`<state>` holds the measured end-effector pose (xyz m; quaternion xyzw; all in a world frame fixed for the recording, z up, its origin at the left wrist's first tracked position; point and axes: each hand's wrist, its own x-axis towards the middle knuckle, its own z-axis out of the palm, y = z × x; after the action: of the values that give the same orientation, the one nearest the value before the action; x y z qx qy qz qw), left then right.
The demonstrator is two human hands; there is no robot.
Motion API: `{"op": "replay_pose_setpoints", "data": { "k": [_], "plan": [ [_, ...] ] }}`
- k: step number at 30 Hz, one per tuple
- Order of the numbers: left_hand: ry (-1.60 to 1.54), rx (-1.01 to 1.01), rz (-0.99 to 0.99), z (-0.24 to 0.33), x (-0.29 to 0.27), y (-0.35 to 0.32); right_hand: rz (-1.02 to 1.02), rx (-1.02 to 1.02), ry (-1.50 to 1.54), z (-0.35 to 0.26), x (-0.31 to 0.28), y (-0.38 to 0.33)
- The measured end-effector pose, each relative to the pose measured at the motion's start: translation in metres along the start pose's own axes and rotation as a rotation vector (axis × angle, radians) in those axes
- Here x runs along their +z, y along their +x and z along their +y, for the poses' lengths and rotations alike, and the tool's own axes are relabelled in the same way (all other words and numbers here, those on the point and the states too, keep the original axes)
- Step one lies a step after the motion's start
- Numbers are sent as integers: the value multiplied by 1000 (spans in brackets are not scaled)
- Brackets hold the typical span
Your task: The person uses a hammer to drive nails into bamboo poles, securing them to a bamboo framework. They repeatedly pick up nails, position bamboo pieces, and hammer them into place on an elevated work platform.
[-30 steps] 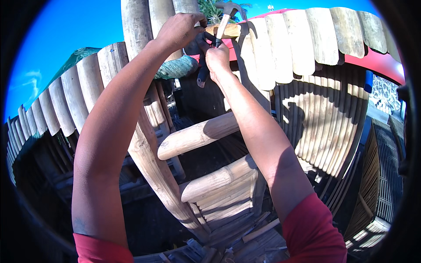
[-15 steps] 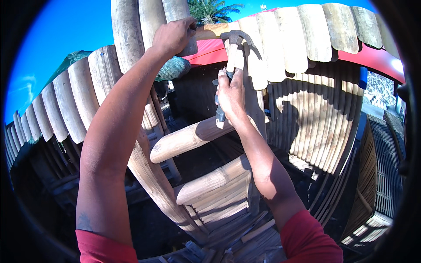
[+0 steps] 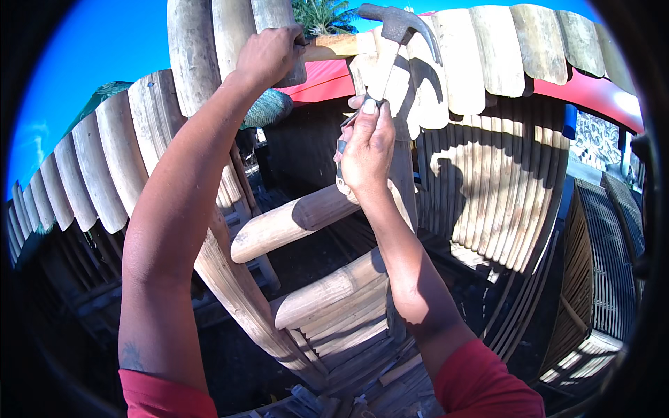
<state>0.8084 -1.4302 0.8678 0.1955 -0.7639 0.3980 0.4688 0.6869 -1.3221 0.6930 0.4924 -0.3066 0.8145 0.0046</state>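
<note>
My right hand (image 3: 367,143) is wrapped round the handle of a claw hammer (image 3: 398,29). The dark metal head is raised in front of the roof edge, its shadow falling on the pale bamboo slats (image 3: 463,52) behind. My left hand (image 3: 268,54) is closed, up against the lower part of the upright split-bamboo pieces (image 3: 234,42). A small dark bit shows at its fingertips, too small to name. Just right of those fingers runs an orange-brown bamboo crosspiece (image 3: 330,47), apart from the hammer head.
Below my hands, two thick bamboo rails (image 3: 296,224) join slanting posts. A row of split-bamboo slats (image 3: 115,150) lines the roof edge at left. Red sheeting (image 3: 322,80) lies behind, and a bamboo wall (image 3: 498,188) stands at right. Loose offcuts (image 3: 317,404) lie at the bottom.
The hammer has risen from beside the crosspiece, its head now higher and turned to the right. My left hand stays at the bamboo, and the view has shifted slightly.
</note>
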Motion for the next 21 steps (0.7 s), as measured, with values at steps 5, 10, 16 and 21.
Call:
{"op": "replay_pose_setpoints", "data": {
  "k": [5,10,16,21],
  "plan": [
    [42,-5,-1,-3,3,0,-99,46,-47,2,0,5],
    [30,-16,-15,0,0,0,35,-17,71,3,12,-3],
    [-3,-65,-184,6,-12,-3,102,148,262,-3,18,-11],
    [48,-55,-259,15,-22,-3,-176,214,88,5,31,-9]
  ]
}}
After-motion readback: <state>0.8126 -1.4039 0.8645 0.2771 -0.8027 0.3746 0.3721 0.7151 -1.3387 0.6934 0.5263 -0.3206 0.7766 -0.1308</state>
